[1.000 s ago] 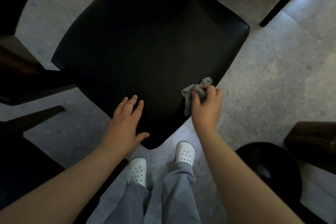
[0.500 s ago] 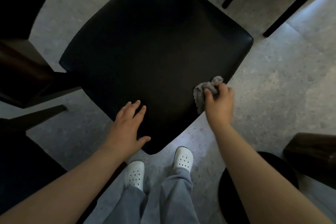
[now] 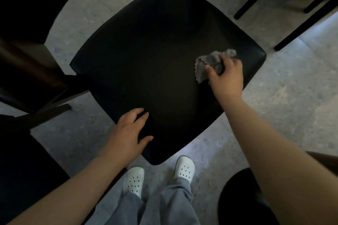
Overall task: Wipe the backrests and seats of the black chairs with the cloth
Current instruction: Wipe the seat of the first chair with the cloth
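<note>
1. The middle and far-left stretch of the smooth black chair seat (image 3: 146, 56) lies bare, with room for a sweep.
2. The left hand (image 3: 128, 133) rests on the seat near its front corner and takes up that patch. The right hand (image 3: 226, 76), gripping a crumpled grey cloth (image 3: 210, 62), covers the area near the right edge.
3. A dark wooden furniture piece (image 3: 27, 71) stands close against the seat's left side.
4. Thin black chair legs (image 3: 253, 0) stand beyond the far right edge.
5. The speckled grey floor (image 3: 285, 107) right of the seat is open. A round black stool (image 3: 236, 199) stands nearer the person.
</note>
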Motion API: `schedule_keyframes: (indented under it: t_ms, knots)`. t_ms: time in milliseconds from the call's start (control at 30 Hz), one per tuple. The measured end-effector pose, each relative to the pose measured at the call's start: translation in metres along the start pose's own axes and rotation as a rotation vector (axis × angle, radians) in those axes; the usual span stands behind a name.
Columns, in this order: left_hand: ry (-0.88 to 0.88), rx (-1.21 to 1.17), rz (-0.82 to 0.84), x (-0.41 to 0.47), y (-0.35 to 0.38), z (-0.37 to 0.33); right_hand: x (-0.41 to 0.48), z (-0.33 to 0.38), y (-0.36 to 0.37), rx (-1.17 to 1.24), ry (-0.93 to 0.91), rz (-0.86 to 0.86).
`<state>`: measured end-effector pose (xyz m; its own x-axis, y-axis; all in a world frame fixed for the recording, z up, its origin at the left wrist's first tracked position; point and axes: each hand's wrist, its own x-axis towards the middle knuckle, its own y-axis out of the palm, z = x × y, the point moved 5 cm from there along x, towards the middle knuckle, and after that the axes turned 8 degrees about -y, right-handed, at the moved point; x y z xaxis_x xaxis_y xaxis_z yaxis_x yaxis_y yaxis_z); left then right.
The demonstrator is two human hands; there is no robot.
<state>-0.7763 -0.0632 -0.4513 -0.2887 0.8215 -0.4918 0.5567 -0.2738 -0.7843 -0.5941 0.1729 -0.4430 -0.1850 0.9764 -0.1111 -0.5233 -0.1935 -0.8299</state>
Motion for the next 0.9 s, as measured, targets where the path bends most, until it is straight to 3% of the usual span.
schedule_keyframes:
  t_ms: [100,200,433,500,667,733,900]
  knots:
    - [-0.002,-0.03,-0.023,0.003,0.0,0.001,0.02,0.005,0.018,-0.227,0.007,0.002]
    - [-0.007,-0.069,-0.037,0.005,-0.002,0.002,0.01,0.018,0.033,-0.191,-0.032,-0.033]
    - [-0.068,-0.151,-0.123,-0.01,-0.013,0.021,-0.103,0.061,0.076,0.029,-0.433,0.359]
    - [-0.114,-0.15,-0.139,-0.017,-0.014,0.03,-0.114,0.059,0.071,0.075,-0.401,0.36]
    - [-0.142,-0.139,-0.129,-0.028,-0.01,0.047,-0.048,0.035,0.026,-0.021,-0.021,-0.01]
    - [-0.153,-0.15,-0.111,-0.031,-0.008,0.054,-0.037,0.037,0.033,-0.05,0.047,0.009]
    - [-0.191,-0.198,-0.072,-0.04,-0.005,0.069,-0.122,0.077,0.092,-0.077,-0.199,0.214]
